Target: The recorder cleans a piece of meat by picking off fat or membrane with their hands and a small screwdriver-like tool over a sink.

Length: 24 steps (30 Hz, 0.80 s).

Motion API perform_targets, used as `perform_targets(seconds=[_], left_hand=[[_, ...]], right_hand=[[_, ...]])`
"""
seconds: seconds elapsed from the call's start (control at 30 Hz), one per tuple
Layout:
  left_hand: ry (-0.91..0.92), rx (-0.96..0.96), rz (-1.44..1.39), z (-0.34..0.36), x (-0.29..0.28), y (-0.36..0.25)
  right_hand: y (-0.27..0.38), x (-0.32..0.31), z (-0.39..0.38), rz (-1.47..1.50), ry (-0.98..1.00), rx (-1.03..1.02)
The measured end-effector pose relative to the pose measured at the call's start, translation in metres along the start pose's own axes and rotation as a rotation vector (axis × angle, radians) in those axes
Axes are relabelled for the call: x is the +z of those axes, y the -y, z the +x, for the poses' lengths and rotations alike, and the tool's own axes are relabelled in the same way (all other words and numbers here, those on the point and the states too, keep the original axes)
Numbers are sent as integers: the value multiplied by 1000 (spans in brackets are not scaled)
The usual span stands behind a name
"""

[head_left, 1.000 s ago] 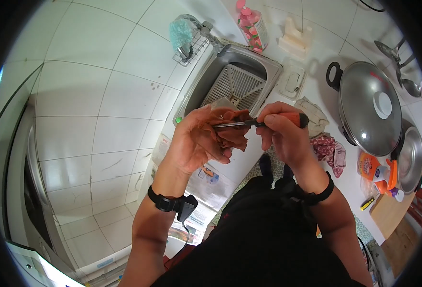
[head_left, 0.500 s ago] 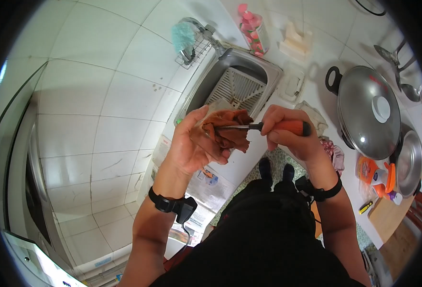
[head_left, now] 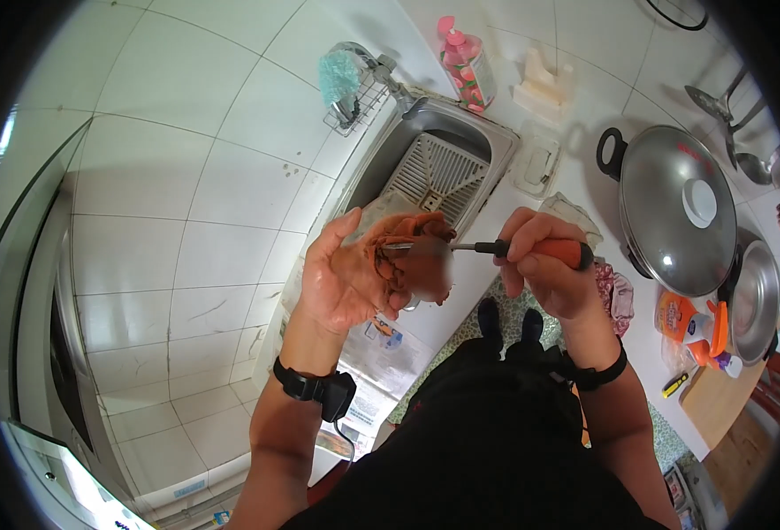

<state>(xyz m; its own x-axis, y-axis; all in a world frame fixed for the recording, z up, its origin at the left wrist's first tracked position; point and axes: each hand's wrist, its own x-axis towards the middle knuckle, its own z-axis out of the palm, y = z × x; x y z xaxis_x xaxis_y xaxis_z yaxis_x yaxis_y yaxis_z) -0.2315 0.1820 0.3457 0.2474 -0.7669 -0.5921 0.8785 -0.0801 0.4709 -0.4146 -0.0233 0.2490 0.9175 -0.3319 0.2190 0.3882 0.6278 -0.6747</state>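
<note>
My left hand (head_left: 328,287) is turned palm up and cradles a reddish-brown lump (head_left: 416,252) with ruffled, folded layers; what it is made of I cannot tell. Its lower right part looks blurred, and the fingers beneath it are mostly hidden. My right hand (head_left: 544,261) grips a screwdriver (head_left: 575,254) by its orange handle with a black end. Its thin metal shaft points left, across the top of the lump, with the tip among the folds.
Beyond my hands is a metal sink (head_left: 496,141) with a slatted drain tray (head_left: 438,168). A pink pump bottle (head_left: 465,66) stands behind it. At right sit a lidded wok (head_left: 677,208), a metal pan (head_left: 755,300) and a yellow-black tool (head_left: 675,384). Newspaper (head_left: 368,397) lies on the counter below.
The screwdriver and my right hand have shifted slightly right and down. The lump has tilted in my left hand, which has opened a little wider at the thumb.
</note>
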Motion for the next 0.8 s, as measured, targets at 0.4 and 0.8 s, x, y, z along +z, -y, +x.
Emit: perform_targets(seconds=[0.4,0.8], left_hand=[[157,-19,83,1,-17,3],[-6,219,448,9,12,16]], right_hand=[[4,14,-4,-102,-41,35],[-11,50,17,28,-581,169]])
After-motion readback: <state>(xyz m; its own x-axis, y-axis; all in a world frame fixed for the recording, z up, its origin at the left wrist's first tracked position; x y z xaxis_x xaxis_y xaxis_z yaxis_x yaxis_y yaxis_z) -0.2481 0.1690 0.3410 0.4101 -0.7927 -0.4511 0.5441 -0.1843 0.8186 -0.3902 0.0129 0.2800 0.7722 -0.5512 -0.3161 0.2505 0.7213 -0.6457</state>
